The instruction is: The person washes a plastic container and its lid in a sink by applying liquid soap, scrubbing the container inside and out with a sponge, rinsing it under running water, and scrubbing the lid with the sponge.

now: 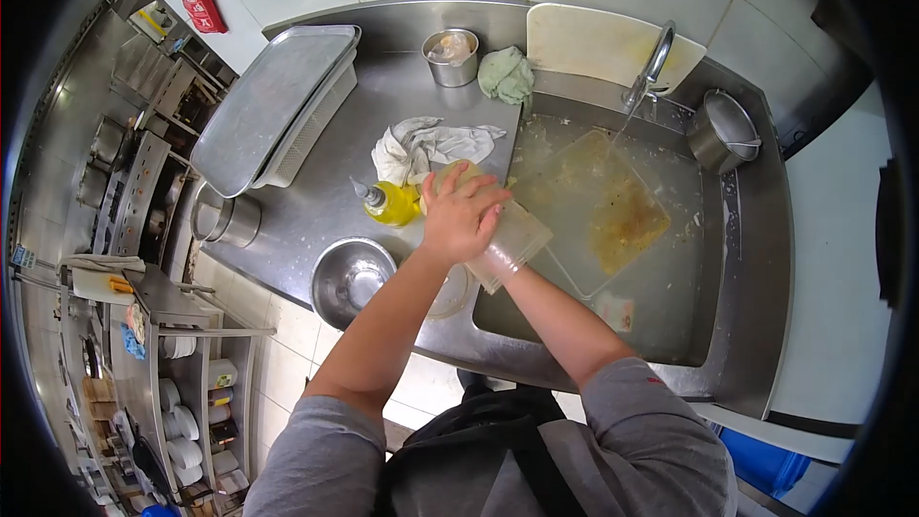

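Note:
A translucent rectangular plastic container lies tilted where the counter meets the sink edge. My left hand is on its outer side, fingers spread along the wall and gripping it. Through the container's lower end goes my right hand; its wrist shows behind the clear plastic and its fingers are hidden. A pump bottle of yellow liquid stands left of my left hand. Beyond it a crumpled white cloth lies on the counter. A round clear lid rests under my forearms.
The sink holds cloudy water and a submerged clear container with brown residue. Its faucet runs. A steel bowl sits at the counter's front edge. Covered trays, a green cloth and steel pots surround.

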`<state>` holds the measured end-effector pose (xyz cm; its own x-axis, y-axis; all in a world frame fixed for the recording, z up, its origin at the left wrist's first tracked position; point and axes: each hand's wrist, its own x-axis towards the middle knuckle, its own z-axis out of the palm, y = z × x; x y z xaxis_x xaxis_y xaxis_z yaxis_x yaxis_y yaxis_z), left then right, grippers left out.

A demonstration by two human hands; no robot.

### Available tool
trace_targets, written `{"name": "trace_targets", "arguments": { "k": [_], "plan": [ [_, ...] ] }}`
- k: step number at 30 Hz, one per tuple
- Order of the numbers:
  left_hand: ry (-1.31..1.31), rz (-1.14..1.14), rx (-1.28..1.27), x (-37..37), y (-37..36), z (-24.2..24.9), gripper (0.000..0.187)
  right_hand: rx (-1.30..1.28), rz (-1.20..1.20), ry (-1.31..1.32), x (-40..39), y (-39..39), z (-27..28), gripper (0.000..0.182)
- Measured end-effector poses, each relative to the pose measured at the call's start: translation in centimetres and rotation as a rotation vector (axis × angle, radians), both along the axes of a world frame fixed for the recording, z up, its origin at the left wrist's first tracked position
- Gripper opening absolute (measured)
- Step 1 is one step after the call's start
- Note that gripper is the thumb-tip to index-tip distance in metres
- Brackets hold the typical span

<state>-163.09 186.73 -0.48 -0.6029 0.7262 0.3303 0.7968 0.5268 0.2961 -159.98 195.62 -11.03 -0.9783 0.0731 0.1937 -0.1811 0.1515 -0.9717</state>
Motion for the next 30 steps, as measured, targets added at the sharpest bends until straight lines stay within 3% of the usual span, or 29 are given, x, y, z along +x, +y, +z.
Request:
{"name": "trace_targets", "arguments": {
  "k": [11, 16, 21, 30],
  "plan": [
    [-0.024, -0.009, 0.019, -0.2, -0.6, -0.1, 0.031, -0.173, 0.122, -0.067, -2.2, 0.4, 0.5, 0.049],
    [-0.061, 0.021, 0.071, -0.5, -1.1, -0.4, 0.031, -0.342, 0.054, -0.069, -2.4, -2.1, 0.1, 0.048],
    [-0.080, 0.025, 0.045, -0.5, -1.1, -0.3, 0.033, -0.073, 0.118, -0.061, -2.3, 1.3, 0.3, 0.048],
    [-0.048, 0.013, 0.037, -0.5, -0.5, 0.0, 0.035, -0.080, 0.070, -0.058, -2.9, 0.6, 0.5, 0.048]
  ]
}}
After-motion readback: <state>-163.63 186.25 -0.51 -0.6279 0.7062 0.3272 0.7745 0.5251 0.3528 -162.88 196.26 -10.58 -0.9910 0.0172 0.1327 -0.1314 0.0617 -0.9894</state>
